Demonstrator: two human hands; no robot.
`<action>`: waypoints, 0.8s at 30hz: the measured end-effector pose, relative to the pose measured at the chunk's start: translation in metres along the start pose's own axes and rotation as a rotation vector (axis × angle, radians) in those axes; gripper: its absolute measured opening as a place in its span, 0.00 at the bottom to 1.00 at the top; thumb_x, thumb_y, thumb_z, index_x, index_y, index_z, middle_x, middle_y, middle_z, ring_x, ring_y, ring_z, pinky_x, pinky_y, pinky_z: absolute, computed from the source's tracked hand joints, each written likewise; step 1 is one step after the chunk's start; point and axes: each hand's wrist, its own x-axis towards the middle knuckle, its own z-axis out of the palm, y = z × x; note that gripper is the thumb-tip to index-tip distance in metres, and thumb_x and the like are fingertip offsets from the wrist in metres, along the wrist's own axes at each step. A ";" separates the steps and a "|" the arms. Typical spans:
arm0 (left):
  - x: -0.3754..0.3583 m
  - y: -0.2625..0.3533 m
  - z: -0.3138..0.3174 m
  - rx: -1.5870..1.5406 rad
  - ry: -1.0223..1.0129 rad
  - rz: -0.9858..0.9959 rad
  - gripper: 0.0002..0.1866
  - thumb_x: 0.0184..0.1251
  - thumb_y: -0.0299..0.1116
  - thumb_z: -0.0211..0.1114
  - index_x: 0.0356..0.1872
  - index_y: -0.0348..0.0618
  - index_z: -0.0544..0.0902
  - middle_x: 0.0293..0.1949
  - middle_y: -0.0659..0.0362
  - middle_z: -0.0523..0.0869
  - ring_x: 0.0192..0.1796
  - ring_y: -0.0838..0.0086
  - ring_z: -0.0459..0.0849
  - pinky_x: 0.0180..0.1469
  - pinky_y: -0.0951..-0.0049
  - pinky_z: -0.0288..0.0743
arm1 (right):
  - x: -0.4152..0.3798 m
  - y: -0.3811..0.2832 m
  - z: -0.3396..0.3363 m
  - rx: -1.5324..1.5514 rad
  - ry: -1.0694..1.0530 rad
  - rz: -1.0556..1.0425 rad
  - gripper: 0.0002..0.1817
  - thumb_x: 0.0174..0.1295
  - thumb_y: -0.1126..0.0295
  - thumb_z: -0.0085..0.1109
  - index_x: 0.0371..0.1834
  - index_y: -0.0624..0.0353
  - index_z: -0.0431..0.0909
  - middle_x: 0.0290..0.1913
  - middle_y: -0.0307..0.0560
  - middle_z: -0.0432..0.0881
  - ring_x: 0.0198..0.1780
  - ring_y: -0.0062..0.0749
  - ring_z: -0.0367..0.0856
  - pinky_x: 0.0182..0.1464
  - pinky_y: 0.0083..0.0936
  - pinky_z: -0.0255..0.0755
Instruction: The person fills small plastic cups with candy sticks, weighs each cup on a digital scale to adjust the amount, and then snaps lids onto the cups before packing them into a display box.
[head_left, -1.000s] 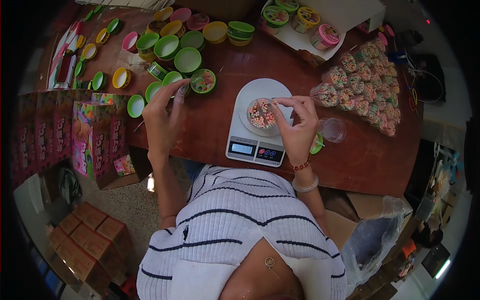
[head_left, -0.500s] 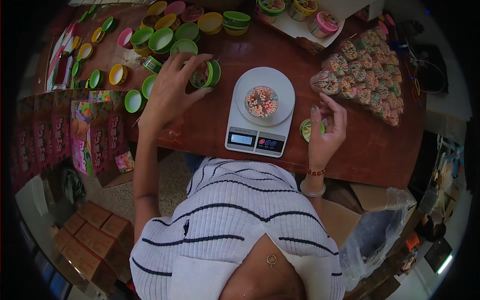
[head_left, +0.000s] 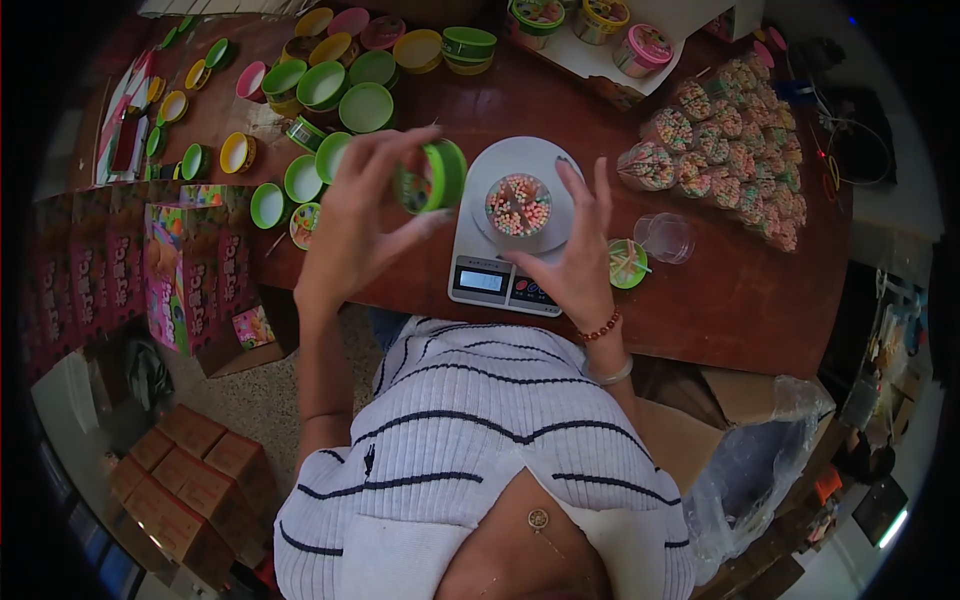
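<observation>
A round green plastic tub (head_left: 432, 178) has been lifted off the table, pinched in the left hand (head_left: 365, 215). The right hand (head_left: 570, 255), fingers spread, has returned beside the clear cup of coloured sticks (head_left: 519, 204) on the white scale (head_left: 505, 285).

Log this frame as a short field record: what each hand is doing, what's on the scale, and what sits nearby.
left hand: raised above the table, gripping a green lid by its edge
right hand: open, fingers spread beside the cup of sticks
scale: white, carries the cup of sticks on its platter
right of scale: small green dish, empty clear cup, bagged sticks
left of scale: loose lids on the wooden table
</observation>
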 end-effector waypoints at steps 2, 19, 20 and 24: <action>0.006 0.009 0.028 -0.092 -0.123 0.088 0.38 0.55 0.37 0.80 0.71 0.53 0.78 0.57 0.50 0.78 0.59 0.53 0.81 0.62 0.56 0.77 | -0.004 0.012 0.024 0.126 0.007 0.062 0.47 0.47 0.71 0.85 0.72 0.61 0.68 0.79 0.62 0.66 0.78 0.60 0.67 0.74 0.46 0.71; 0.033 0.038 0.059 -0.135 -0.009 0.223 0.27 0.60 0.49 0.73 0.55 0.45 0.77 0.45 0.51 0.77 0.39 0.54 0.86 0.38 0.58 0.82 | 0.001 0.009 -0.005 0.460 -0.003 -0.037 0.42 0.50 0.71 0.84 0.69 0.60 0.69 0.63 0.53 0.78 0.64 0.41 0.81 0.66 0.35 0.76; 0.034 0.043 0.053 -0.037 -0.034 0.263 0.27 0.60 0.50 0.73 0.54 0.45 0.78 0.45 0.52 0.77 0.39 0.56 0.86 0.38 0.59 0.83 | 0.001 0.009 -0.004 0.571 -0.111 0.042 0.43 0.50 0.71 0.83 0.70 0.60 0.68 0.63 0.51 0.78 0.63 0.38 0.81 0.66 0.34 0.76; 0.034 0.048 0.054 0.173 -0.086 0.356 0.28 0.57 0.52 0.76 0.53 0.48 0.80 0.47 0.54 0.78 0.39 0.61 0.88 0.35 0.63 0.82 | 0.009 0.002 0.002 0.657 -0.225 0.044 0.43 0.52 0.72 0.81 0.71 0.60 0.66 0.60 0.46 0.80 0.61 0.31 0.80 0.64 0.29 0.76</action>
